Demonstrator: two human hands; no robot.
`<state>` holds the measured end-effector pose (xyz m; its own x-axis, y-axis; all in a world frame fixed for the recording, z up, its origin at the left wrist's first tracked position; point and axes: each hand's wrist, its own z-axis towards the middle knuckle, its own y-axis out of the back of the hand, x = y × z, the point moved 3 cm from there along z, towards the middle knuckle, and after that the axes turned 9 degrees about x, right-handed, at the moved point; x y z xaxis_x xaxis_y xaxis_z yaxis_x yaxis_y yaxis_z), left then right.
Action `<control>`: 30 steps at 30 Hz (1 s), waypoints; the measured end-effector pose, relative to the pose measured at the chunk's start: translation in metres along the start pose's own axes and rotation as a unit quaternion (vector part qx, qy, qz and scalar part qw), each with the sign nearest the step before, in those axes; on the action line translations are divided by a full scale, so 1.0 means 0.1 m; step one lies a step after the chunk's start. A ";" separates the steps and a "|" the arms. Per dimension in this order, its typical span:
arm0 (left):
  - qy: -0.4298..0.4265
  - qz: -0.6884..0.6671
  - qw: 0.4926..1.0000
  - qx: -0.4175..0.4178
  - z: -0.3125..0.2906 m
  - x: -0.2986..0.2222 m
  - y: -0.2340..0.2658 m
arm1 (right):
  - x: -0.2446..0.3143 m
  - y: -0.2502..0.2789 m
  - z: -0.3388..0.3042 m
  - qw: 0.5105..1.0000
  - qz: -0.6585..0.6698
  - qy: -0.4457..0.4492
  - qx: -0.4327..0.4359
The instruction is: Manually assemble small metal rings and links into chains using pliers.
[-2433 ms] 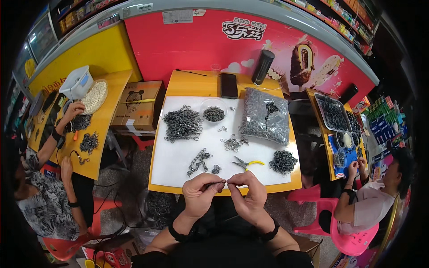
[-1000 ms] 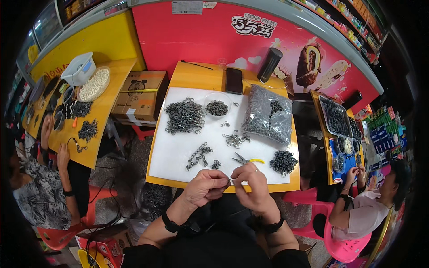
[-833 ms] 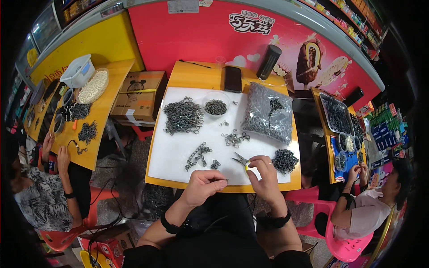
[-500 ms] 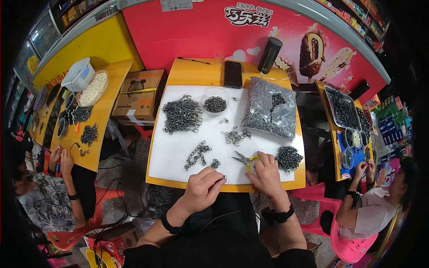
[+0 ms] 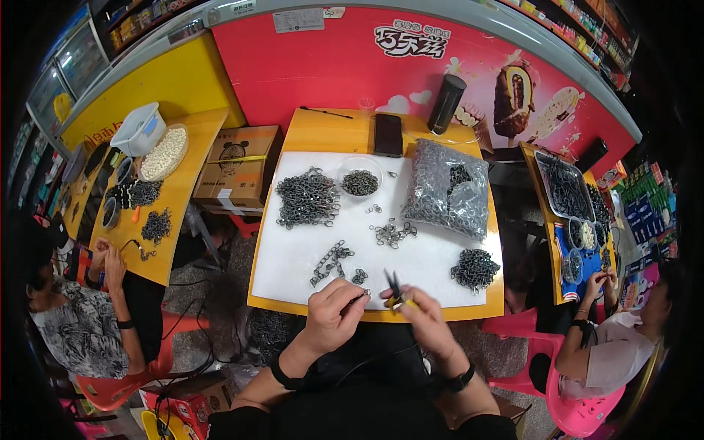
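My left hand (image 5: 334, 319) is closed in a pinch on a small dark metal link (image 5: 366, 292) at the front edge of the white sheet (image 5: 429, 271). Just right of it, my right hand (image 5: 431, 326) grips yellow-handled pliers (image 5: 394, 284), their dark jaws pointing up and away. Beyond my left hand lie short chain pieces (image 5: 332, 262) and a small clump of links (image 5: 359, 276). Loose rings (image 5: 394, 234) are scattered mid-sheet. Chain piles sit at the left (image 5: 308, 198) and right (image 5: 475, 270). A clear bowl (image 5: 379, 176) holds small rings, beside a plastic bag full of links (image 5: 440, 191).
A phone (image 5: 388, 136) and a black cylinder (image 5: 446, 104) stand at the table's far side. A cardboard box (image 5: 238, 170) is left of the table. People work at side tables, one at the left (image 5: 81, 323) and one at the right (image 5: 605, 337).
My right hand has lifted the pliers off the sheet and brought them left, near my left hand, with the jaws turned upward. The left hand keeps its pinch. The whole view has shifted slightly.
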<state>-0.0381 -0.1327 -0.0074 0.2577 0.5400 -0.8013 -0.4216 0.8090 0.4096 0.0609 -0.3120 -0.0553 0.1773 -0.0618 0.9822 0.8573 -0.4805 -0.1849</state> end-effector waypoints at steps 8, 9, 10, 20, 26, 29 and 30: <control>0.004 -0.056 0.998 -0.030 -0.04 -0.03 0.04 | 0.06 -0.51 -0.14 0.998 -0.005 0.048 -0.028; 0.000 -0.054 0.998 -0.034 -0.05 -0.05 0.04 | 0.06 -0.52 -0.14 0.998 -0.021 0.045 -0.043; -0.005 -0.053 0.998 -0.038 -0.04 -0.06 0.05 | 0.06 -0.52 -0.14 0.997 -0.039 0.042 -0.058; -0.039 -0.044 0.997 -0.041 -0.08 -0.09 0.06 | 0.14 -0.63 -0.16 0.989 -0.109 0.052 -0.084; -0.040 -0.038 0.998 -0.026 -0.06 -0.11 0.07 | 0.12 -0.62 -0.16 0.980 -0.161 0.058 -0.104; -0.028 -0.036 0.999 -0.006 -0.06 -0.12 0.08 | 0.15 -0.64 -0.15 0.969 -0.205 0.060 -0.123; -0.023 -0.037 0.999 -0.003 -0.06 -0.11 0.08 | 0.15 -0.65 -0.15 0.963 -0.228 0.069 -0.124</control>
<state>-0.0494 -0.1332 0.0024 0.3285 0.4895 -0.8077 -0.4047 0.8457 0.3479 0.0008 -0.2946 -0.0276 -0.2699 0.0981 0.9579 0.6861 -0.6784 0.2628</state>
